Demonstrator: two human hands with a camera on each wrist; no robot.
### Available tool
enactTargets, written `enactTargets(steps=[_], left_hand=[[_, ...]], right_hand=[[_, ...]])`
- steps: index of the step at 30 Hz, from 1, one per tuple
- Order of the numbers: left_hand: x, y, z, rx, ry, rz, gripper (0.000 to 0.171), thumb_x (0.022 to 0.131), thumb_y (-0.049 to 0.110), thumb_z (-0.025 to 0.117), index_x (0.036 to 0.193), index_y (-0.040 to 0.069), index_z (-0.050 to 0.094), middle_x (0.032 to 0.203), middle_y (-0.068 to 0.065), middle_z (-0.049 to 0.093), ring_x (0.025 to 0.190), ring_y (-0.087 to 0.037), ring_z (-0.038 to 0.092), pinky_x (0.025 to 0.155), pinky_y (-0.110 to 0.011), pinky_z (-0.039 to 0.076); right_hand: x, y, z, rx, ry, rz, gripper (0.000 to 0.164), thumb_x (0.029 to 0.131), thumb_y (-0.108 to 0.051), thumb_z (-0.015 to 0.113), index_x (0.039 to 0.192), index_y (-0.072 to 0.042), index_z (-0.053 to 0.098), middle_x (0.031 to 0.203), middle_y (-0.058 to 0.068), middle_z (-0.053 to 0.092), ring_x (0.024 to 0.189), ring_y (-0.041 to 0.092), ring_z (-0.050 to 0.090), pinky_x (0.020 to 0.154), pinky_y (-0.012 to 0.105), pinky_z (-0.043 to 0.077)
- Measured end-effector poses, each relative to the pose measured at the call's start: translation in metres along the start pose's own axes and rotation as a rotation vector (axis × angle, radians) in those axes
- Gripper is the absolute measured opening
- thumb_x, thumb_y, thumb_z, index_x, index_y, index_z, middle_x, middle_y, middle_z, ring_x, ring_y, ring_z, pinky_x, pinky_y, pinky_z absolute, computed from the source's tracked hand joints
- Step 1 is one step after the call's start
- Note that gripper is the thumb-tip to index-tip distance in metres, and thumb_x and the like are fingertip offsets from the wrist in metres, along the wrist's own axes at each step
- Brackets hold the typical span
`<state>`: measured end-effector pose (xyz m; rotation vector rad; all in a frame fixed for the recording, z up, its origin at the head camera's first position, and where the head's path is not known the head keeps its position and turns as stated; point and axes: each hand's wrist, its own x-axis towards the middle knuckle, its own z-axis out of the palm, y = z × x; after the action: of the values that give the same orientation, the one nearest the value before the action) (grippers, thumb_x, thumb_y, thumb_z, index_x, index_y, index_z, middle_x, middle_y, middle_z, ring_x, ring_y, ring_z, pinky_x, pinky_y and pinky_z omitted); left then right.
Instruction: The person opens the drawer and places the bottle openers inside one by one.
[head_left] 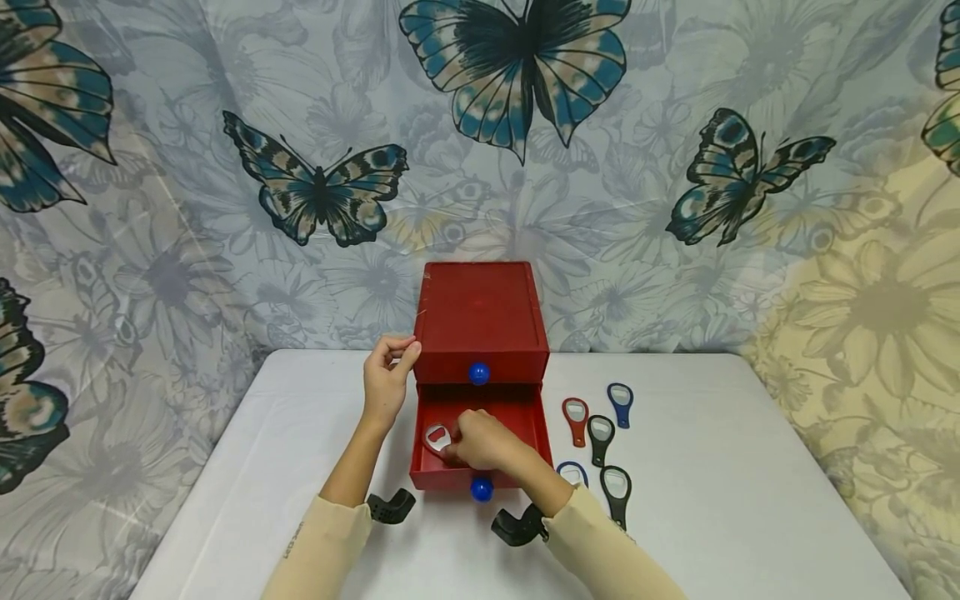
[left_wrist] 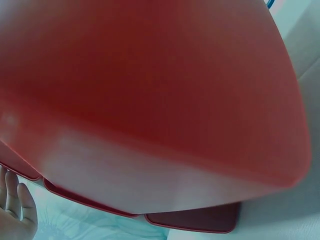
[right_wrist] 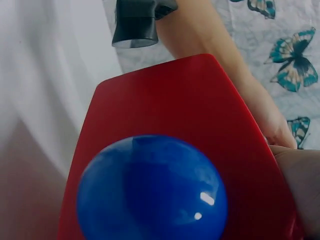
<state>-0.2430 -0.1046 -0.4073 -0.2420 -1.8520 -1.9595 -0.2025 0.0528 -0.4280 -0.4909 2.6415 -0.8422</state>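
Note:
A red cabinet with two drawers [head_left: 480,308] stands at the middle back of the table, its lower drawer [head_left: 450,479] pulled out. My right hand [head_left: 483,442] reaches into that drawer and pinches a red bottle opener [head_left: 435,435], whose metal head shows left of the fingers. Fingertips and thumb of my left hand [head_left: 385,379] touch the cabinet's left front edge. Fairly straight left fingers [left_wrist: 14,200] show at the lower left of the left wrist view. Close up in the right wrist view is the lower drawer's blue knob [right_wrist: 152,192].
Right of the cabinet lie several bottle openers: a red one [head_left: 575,417], a blue one [head_left: 622,404], black ones [head_left: 598,452] and another blue one [head_left: 572,471] partly behind the right forearm. A cloth with butterflies [head_left: 322,196] hangs behind the white table [head_left: 720,467].

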Motion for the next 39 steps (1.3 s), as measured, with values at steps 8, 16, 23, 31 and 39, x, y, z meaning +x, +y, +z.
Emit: enactTargets(steps=[8, 16, 23, 31, 39], left_hand=[[0.0, 0.0, 0.0, -0.007, -0.001, 0.002, 0.019, 0.091, -0.003, 0.062, 0.101, -0.019, 0.057, 0.089, 0.014, 0.063, 0.078, 0.001, 0.058, 0.073, -0.011, 0.052], [-0.002, 0.003, -0.001, 0.006, 0.009, -0.002, 0.019, 0.091, -0.003, 0.062, 0.101, -0.019, 0.057, 0.09, 0.013, 0.062, 0.078, 0.001, 0.058, 0.072, -0.011, 0.052], [0.003, -0.004, -0.002, 0.021, -0.007, 0.01, 0.019, 0.09, -0.004, 0.062, 0.101, -0.018, 0.058, 0.091, 0.014, 0.062, 0.076, 0.004, 0.058, 0.07, -0.011, 0.05], [0.009, -0.031, -0.004, 0.0, 0.012, 0.0, 0.015, 0.09, -0.001, 0.065, 0.1, -0.012, 0.06, 0.094, 0.004, 0.065, 0.077, 0.001, 0.059, 0.069, -0.012, 0.052], [0.009, -0.031, -0.006, -0.015, 0.002, -0.001, 0.015, 0.091, 0.001, 0.064, 0.1, -0.011, 0.06, 0.099, 0.0, 0.063, 0.079, -0.001, 0.059, 0.072, -0.013, 0.053]], right_hand=[[0.001, 0.004, 0.002, 0.016, 0.012, -0.021, 0.017, 0.085, -0.022, 0.075, 0.076, -0.007, 0.074, 0.056, -0.001, 0.056, 0.056, 0.012, 0.048, 0.051, 0.022, 0.039], [0.003, 0.003, 0.005, -0.02, 0.047, -0.024, 0.013, 0.084, -0.019, 0.076, 0.082, -0.006, 0.075, 0.059, -0.001, 0.058, 0.059, 0.013, 0.049, 0.053, 0.023, 0.042], [-0.007, -0.001, -0.009, 0.005, 0.134, -0.081, 0.021, 0.087, -0.014, 0.072, 0.103, -0.001, 0.073, 0.085, 0.008, 0.072, 0.075, 0.017, 0.059, 0.068, 0.03, 0.053], [-0.034, 0.014, -0.061, 0.12, 0.164, -0.229, 0.024, 0.09, -0.021, 0.069, 0.107, -0.004, 0.072, 0.091, 0.003, 0.071, 0.08, 0.011, 0.062, 0.072, 0.022, 0.053], [-0.056, 0.046, -0.108, 0.163, 0.273, -0.23, 0.024, 0.092, -0.016, 0.066, 0.11, 0.0, 0.069, 0.091, 0.01, 0.073, 0.074, 0.014, 0.064, 0.065, 0.022, 0.053]])
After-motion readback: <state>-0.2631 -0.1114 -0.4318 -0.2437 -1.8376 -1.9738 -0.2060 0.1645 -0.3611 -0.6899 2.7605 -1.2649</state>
